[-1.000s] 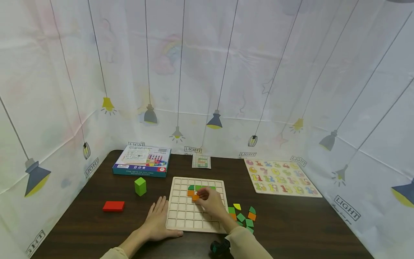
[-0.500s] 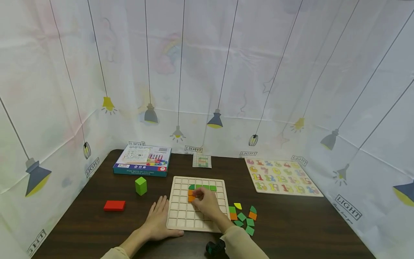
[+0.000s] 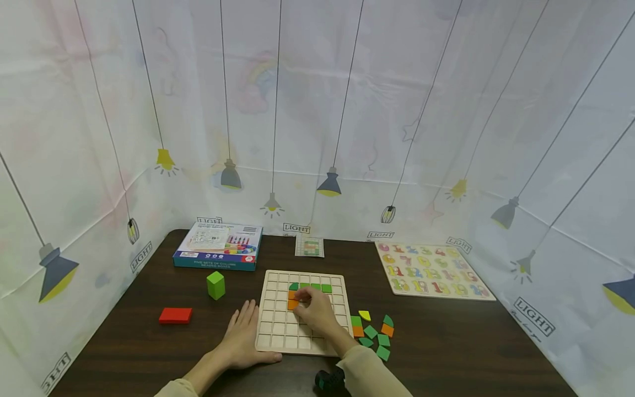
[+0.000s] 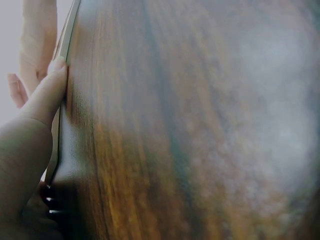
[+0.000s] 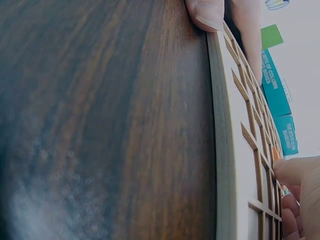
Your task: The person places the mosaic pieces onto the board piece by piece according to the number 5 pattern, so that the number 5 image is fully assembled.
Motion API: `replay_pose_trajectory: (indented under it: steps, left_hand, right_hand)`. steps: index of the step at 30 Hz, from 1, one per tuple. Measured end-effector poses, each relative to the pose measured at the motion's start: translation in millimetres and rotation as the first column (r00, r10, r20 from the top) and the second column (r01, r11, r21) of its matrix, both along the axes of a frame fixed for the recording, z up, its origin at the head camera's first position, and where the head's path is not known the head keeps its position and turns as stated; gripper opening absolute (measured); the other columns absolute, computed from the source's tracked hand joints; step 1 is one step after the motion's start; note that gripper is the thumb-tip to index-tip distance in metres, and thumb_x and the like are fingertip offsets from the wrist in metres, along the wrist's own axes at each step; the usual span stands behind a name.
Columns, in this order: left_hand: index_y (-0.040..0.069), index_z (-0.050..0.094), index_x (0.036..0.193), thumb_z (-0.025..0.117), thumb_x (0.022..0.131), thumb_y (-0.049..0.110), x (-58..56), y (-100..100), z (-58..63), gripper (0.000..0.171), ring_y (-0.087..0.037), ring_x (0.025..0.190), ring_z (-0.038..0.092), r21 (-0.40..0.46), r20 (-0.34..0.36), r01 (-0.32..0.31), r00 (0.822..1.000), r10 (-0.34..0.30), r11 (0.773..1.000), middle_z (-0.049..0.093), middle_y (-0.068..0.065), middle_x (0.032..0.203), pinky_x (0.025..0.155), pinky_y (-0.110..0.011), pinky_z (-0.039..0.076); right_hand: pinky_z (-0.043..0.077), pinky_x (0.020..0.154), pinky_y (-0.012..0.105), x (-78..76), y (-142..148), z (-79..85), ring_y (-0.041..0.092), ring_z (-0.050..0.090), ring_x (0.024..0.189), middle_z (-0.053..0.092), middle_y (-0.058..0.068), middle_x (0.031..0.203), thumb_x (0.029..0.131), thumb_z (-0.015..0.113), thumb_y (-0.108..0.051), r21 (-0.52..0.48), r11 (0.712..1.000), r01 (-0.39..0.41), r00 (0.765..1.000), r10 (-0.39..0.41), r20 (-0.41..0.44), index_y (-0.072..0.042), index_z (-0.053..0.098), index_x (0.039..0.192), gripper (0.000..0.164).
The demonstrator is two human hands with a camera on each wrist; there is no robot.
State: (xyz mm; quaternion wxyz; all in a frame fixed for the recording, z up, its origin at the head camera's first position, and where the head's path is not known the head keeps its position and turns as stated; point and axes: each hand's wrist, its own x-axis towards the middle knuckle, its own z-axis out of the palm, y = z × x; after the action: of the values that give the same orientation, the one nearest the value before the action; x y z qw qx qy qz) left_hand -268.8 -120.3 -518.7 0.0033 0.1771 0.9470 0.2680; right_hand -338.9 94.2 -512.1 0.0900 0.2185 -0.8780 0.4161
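Observation:
My left hand (image 3: pixel 240 337) rests with straight fingers along the left side of a pale wooden grid board (image 3: pixel 278 331), its thumb at the near edge. The left wrist view has the left thumb (image 4: pixel 47 95) against the board's rim. Over the board, my right hand (image 3: pixel 319 315) pinches an orange square tile (image 3: pixel 292 305) that sits in a cell below another orange tile (image 3: pixel 291 295). In the right wrist view the right thumb (image 5: pixel 290 170) meets an orange edge. A row of green tiles (image 3: pixel 326 288) lies above, partly covered by the right fingers.
Loose green, orange and yellow pieces (image 3: pixel 370 332) lie right of the board. A pattern card (image 3: pixel 310 246) is behind it, a number puzzle (image 3: pixel 431 271) at back right. On the left are a box (image 3: pixel 218 246), a green block (image 3: pixel 215 285) and a red block (image 3: pixel 175 316).
The right hand has brought the orange tile slightly left, into the cell below the first orange one. In the last half second hardly anything moves. The left hand stays put.

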Motion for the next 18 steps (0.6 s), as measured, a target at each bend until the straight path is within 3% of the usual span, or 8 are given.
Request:
replay_pose_trajectory:
  steps: [8, 18]
  left_hand:
    - [-0.013, 0.019, 0.144, 0.063, 0.065, 0.077, 0.8, 0.3, -0.7, 0.128, -0.042, 0.14, 0.007, 0.0, 0.002, 0.0, 1.0, 0.0, 1.0, 0.014, -0.031, 0.15, 0.108, -0.058, 0.008]
    - [-0.013, 0.02, 0.144, 0.066, 0.065, 0.075, 0.0, 1.0, 0.2, 0.126, -0.042, 0.14, 0.007, -0.01, -0.009, -0.011, 1.0, 0.011, 1.0, 0.014, -0.03, 0.15, 0.109, -0.057, 0.008]
  right_hand:
    - [0.05, 0.074, 0.029, -0.4, 0.5, -2.3, 0.015, 0.059, 0.083, 0.065, 0.002, 0.093, 0.079, 0.072, -0.002, 0.006, 1.0, 0.012, 1.0, -0.012, -0.01, -0.007, 0.065, 0.1, 0.023]
    - [0.051, 0.074, 0.026, -2.3, 14.1, 2.8, 0.018, 0.061, 0.085, 0.065, 0.008, 0.098, 0.086, 0.067, -0.004, -0.108, 0.994, -0.035, 0.997, 0.043, 0.07, -0.001, 0.063, 0.107, 0.022]
